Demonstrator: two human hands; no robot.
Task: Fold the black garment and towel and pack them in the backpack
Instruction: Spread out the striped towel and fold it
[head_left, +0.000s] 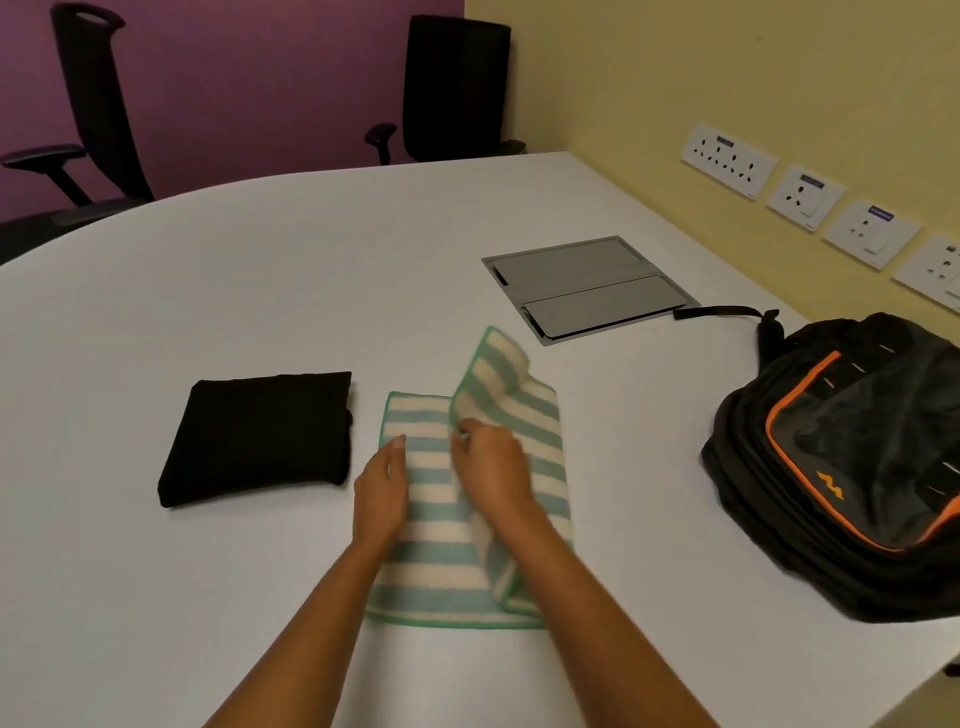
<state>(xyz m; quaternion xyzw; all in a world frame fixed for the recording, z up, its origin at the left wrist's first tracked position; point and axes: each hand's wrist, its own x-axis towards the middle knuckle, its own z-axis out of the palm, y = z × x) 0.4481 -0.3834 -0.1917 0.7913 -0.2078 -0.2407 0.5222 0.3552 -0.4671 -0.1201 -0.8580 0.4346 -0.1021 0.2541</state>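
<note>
White tabletop (260, 270) with a curved far edge fills most of my head view. A purple wall (234, 78) stands behind it on the left and a yellow wall (675, 78) on the right. Two black office chairs (454, 88) stand at the far edge. A row of wall sockets (730, 161) runs along the yellow wall, and a metal hatch (587, 286) sits flush in the tabletop below them.

On my left I see the black garment (260, 436), folded into a flat square and lying on the tabletop just beside the towel (431, 561), not touching it as far as I can tell. The towel is striped blue and cream with a green border and lies directly in front of me. Its right part is lifted and doubled over toward the middle.

The left hand (382, 486) lies flat on the towel's left edge, fingers straight and together. The right hand (491, 470) pinches the border of the raised flap between thumb and fingertips, over the middle of the towel.

The backpack (857, 457), black with orange trim, lies on the tabletop at the right, well apart from the towel, and I cannot tell whether it is open. Its strap (722, 312) trails toward the hatch.
</note>
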